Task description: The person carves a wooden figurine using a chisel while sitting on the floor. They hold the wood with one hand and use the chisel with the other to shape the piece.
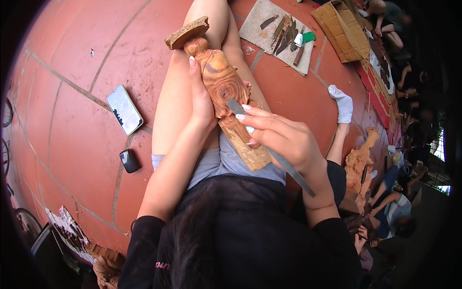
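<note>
Across my lap lies a carved wooden figure [224, 84] with swirling brown grain, a broad hat-like slab at its far end and a pale block base nearest me. My left hand [203, 98] is wrapped round its left side, thumb stretched up along the wood; the other fingers pass underneath. In my right hand [279, 132] is a flat, narrow metal file [291, 172], pinched between thumb and fingers. Its far tip rests against the figure's lower body, while the other end sticks out below my hand toward my forearm.
A phone [125, 110] and a small black case [130, 161] lie on the red tiles to the left. At the far right, a mat [262, 19] bears several carving tools beside a cardboard piece [341, 31]. Another wood carving [358, 166] stands right, with people beyond.
</note>
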`<action>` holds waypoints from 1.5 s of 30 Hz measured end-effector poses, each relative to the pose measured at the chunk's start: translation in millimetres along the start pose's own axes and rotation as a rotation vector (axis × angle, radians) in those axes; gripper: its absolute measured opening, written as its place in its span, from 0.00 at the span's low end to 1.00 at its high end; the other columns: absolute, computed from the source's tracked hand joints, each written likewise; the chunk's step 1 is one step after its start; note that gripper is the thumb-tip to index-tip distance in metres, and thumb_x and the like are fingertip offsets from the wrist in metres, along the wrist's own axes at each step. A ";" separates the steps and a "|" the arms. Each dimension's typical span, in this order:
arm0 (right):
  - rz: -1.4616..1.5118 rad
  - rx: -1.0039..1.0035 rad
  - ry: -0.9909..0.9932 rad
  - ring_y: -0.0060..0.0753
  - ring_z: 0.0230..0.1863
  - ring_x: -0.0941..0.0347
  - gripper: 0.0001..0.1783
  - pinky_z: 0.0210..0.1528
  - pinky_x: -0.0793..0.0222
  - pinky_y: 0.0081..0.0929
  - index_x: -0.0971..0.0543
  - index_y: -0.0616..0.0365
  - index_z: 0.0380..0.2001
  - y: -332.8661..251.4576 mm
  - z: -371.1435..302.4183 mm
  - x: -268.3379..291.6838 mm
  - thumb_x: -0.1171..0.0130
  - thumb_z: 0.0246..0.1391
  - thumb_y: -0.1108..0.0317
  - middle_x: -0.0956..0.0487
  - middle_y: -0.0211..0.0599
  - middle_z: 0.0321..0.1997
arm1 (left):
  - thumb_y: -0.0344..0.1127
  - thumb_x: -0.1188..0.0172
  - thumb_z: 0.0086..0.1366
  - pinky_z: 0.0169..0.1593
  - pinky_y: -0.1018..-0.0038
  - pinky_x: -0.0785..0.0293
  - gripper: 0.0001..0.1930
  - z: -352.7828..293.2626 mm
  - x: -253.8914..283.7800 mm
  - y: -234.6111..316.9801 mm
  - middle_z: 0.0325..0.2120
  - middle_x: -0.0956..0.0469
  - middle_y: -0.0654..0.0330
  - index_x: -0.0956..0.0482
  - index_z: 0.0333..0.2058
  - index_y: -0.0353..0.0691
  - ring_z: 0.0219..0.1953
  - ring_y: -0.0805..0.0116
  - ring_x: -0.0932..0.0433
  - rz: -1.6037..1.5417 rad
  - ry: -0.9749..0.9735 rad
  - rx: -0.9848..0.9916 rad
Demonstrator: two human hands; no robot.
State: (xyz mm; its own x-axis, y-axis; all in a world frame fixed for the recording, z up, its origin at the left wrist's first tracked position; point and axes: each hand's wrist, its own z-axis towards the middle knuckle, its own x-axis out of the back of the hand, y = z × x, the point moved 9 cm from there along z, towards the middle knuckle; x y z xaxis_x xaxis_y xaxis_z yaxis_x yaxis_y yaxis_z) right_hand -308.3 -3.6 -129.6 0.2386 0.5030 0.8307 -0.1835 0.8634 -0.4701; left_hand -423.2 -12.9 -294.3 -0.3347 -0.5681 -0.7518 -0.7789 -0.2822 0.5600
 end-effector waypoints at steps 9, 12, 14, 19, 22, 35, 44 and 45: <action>-0.009 0.050 0.148 0.47 0.49 0.21 0.09 0.45 0.20 0.32 0.24 0.63 0.30 11.9 17.0 4.6 0.38 0.44 0.75 0.20 0.45 0.43 | 0.82 0.69 0.57 0.39 0.63 0.19 0.49 1.5 4.4 2.6 0.29 0.23 0.45 0.29 0.43 0.33 0.33 0.53 0.19 -0.017 0.031 -0.028; 0.003 -0.011 0.021 0.47 0.49 0.21 0.09 0.45 0.20 0.32 0.25 0.63 0.31 3.2 0.9 2.4 0.38 0.43 0.76 0.20 0.44 0.43 | 0.82 0.69 0.56 0.39 0.63 0.19 0.50 1.8 0.2 -3.7 0.29 0.22 0.43 0.30 0.43 0.33 0.33 0.52 0.19 0.017 -0.057 0.008; 0.005 0.012 0.043 0.46 0.49 0.21 0.10 0.45 0.20 0.32 0.25 0.63 0.30 3.8 -0.5 4.4 0.37 0.42 0.76 0.20 0.44 0.43 | 0.83 0.69 0.55 0.39 0.63 0.19 0.50 4.1 -0.5 -1.3 0.29 0.22 0.42 0.30 0.43 0.33 0.33 0.51 0.19 0.056 -0.030 -0.013; -0.005 0.033 0.199 0.47 0.48 0.20 0.11 0.45 0.19 0.33 0.25 0.67 0.26 14.4 19.5 9.5 0.35 0.35 0.83 0.19 0.46 0.41 | 0.83 0.70 0.55 0.40 0.61 0.20 0.51 8.2 5.8 -9.4 0.30 0.21 0.40 0.30 0.43 0.32 0.34 0.50 0.19 -0.022 0.015 -0.008; 0.054 -0.025 0.128 0.48 0.48 0.20 0.10 0.45 0.19 0.33 0.25 0.67 0.26 20.2 5.2 2.1 0.36 0.37 0.83 0.19 0.46 0.41 | 0.83 0.71 0.56 0.41 0.60 0.20 0.51 8.5 8.1 -14.1 0.31 0.21 0.40 0.30 0.44 0.32 0.35 0.50 0.19 -0.007 0.009 -0.012; 0.074 -0.077 0.122 0.49 0.47 0.20 0.10 0.45 0.20 0.34 0.25 0.67 0.26 30.6 -11.2 -2.4 0.35 0.38 0.83 0.18 0.47 0.41 | 0.84 0.71 0.54 0.41 0.61 0.20 0.52 12.1 13.6 -25.6 0.30 0.22 0.42 0.30 0.44 0.32 0.35 0.50 0.19 0.020 0.009 0.004; 0.054 -0.060 0.180 0.47 0.46 0.19 0.08 0.45 0.20 0.32 0.25 0.67 0.24 28.0 -4.9 -5.4 0.35 0.38 0.83 0.18 0.46 0.40 | 0.84 0.69 0.54 0.41 0.59 0.20 0.52 11.1 9.3 -22.5 0.30 0.22 0.41 0.31 0.45 0.33 0.35 0.47 0.19 -0.027 -0.028 0.000; 0.071 -0.078 0.144 0.47 0.46 0.19 0.08 0.45 0.20 0.32 0.25 0.67 0.24 26.7 -7.4 -8.1 0.36 0.38 0.83 0.18 0.46 0.40 | 0.84 0.69 0.54 0.41 0.58 0.20 0.51 10.6 10.0 -22.9 0.30 0.22 0.40 0.31 0.45 0.33 0.35 0.47 0.19 -0.031 -0.038 -0.001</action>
State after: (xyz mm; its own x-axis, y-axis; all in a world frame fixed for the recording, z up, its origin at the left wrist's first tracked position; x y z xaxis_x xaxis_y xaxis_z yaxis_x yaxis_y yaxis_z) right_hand -308.1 15.7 -151.1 0.3626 0.5587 0.7459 -0.1314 0.8231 -0.5526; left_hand -414.3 -3.9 -318.3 -0.3302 -0.5293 -0.7815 -0.7890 -0.2997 0.5364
